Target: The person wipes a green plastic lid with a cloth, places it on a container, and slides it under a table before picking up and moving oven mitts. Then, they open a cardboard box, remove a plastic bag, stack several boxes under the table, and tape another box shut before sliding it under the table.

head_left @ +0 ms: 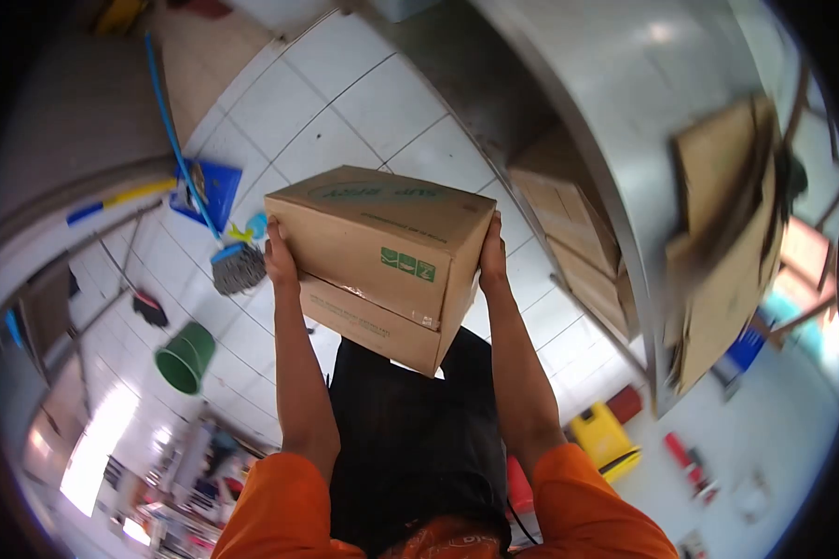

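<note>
I hold a brown cardboard box (382, 252) with green print in front of me, above the white tiled floor. My left hand (280, 259) presses flat against its left side, and my right hand (491, 253) presses against its right side. The box is tilted, with its top face and one corner turned toward me. Both of my forearms reach up from orange sleeves, and the lower part of the box hides part of my dark apron.
A steel table (625, 102) runs along the right, with flattened cardboard (727, 242) on it and cardboard boxes (578, 252) beneath. At the left stand a blue-handled broom (236, 265), a blue dustpan (216, 191) and a green bucket (186, 357). A yellow object (604, 436) lies lower right.
</note>
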The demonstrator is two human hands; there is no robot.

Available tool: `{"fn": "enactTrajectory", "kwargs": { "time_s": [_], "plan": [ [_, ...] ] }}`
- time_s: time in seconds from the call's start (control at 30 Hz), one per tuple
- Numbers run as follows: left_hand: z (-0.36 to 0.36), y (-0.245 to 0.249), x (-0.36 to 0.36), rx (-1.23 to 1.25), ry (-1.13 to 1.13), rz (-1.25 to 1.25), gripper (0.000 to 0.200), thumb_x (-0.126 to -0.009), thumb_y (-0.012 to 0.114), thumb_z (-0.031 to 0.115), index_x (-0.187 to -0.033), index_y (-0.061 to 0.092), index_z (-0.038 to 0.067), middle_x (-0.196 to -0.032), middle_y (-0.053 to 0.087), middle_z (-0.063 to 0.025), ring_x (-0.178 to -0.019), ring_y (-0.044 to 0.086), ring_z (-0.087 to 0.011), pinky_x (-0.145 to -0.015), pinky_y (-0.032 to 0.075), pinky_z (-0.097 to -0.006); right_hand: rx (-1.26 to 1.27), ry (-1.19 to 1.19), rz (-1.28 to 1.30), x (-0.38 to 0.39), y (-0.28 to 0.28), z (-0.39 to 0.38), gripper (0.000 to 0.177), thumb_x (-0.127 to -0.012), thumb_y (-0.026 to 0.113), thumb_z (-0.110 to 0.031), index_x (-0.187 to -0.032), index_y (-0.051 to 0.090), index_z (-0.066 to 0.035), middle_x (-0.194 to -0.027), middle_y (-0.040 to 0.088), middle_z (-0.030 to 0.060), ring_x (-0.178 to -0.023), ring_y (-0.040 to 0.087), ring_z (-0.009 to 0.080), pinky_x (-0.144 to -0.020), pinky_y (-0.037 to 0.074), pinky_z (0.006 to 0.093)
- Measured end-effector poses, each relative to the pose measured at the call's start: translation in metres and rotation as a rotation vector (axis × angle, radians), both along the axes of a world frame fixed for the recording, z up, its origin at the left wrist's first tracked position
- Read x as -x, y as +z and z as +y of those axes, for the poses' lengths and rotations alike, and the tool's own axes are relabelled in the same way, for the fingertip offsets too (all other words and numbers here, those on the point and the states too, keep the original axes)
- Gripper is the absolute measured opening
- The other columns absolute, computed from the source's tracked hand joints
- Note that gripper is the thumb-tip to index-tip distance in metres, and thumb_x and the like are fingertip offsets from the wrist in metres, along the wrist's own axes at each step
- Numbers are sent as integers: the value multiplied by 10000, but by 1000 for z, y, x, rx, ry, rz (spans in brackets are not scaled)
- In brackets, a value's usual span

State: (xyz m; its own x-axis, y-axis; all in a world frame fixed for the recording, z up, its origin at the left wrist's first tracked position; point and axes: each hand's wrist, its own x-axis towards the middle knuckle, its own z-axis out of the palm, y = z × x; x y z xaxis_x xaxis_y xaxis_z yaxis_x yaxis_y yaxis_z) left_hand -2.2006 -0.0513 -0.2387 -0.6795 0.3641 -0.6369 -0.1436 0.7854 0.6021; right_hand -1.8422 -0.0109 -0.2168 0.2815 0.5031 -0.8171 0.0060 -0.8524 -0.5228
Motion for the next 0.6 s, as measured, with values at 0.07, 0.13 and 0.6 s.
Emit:
{"fn": "enactTrajectory", "kwargs": {
  "time_s": [0.07, 0.13, 0.6],
  "plan": [
    [-6, -18, 42, 5, 103, 19, 916, -812, 413, 740, -1239, 555, -58, -1216, 576, -243, -1133, 540, -337, -976, 383, -375, 74, 104, 48, 48, -24, 41, 839, -910, 247, -693, -1319, 510, -9, -1309, 535, 169, -1223, 483, 273, -1008, 365, 348],
    [-3, -47, 52, -43, 176, 99, 910, -803, 423, 741, -1231, 564, -49, -1196, 583, -245, -1125, 543, -342, -966, 391, -368, -108, 112, 121, 75, -57, 74, 821, -920, 236, -680, -1343, 485, -22, -1328, 521, 150, -1227, 472, 264, -1029, 349, 344],
    [148, -85, -87, 278, 217, -43, 722, -829, 510, 646, -1022, 575, -46, -948, 610, -263, -958, 555, -422, -883, 398, -509, 115, 423, -87, -77, -134, 275, 725, -937, 306, -625, -1352, 481, -57, -1360, 494, 126, -1260, 449, 265, -1058, 332, 371]
  ]
}}
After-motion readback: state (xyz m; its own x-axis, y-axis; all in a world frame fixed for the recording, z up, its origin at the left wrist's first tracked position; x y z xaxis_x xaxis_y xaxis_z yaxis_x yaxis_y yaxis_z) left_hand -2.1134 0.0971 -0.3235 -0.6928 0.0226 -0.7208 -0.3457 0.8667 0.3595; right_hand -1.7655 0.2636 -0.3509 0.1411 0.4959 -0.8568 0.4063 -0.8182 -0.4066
